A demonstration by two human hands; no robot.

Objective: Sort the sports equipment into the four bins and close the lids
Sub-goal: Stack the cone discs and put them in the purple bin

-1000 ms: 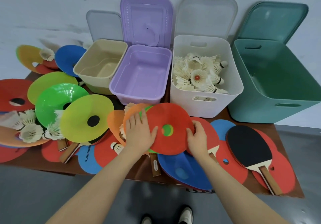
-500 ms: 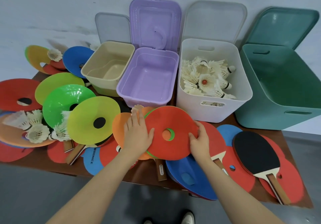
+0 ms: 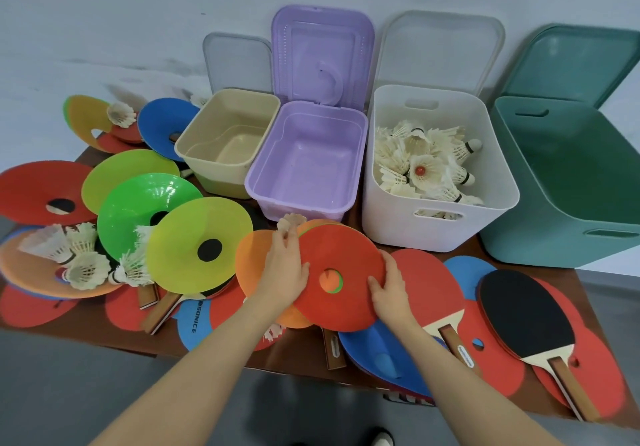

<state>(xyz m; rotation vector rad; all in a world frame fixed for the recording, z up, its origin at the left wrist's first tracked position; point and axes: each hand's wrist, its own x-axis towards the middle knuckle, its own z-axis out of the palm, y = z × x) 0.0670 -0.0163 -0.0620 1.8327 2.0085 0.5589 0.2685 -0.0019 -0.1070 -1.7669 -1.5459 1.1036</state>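
Note:
A stack of flat discs lies on the table in front of the purple bin, with a red disc (image 3: 341, 255) on top and an orange disc (image 3: 252, 255) sticking out at the left. My left hand (image 3: 284, 269) rests flat on the stack's left edge, thumb on the red disc, fingertips near a shuttlecock (image 3: 292, 220). My right hand (image 3: 391, 289) grips the red disc's right rim. Four open bins stand behind: beige (image 3: 194, 147), purple (image 3: 256, 182), white (image 3: 398, 224) holding several shuttlecocks (image 3: 419, 168), and green (image 3: 554, 237).
A black-faced paddle (image 3: 519, 310) and red paddles lie at the right. On the left are a yellow-green disc (image 3: 194, 248), a green cone (image 3: 138, 203), more discs and loose shuttlecocks (image 3: 79, 265). Each bin's lid stands upright against the wall. The table's front edge (image 3: 104, 338) is near.
Both hands have slid the red disc a little over the stack; its hole showed green before and shows orange now. My left fingers have drawn together.

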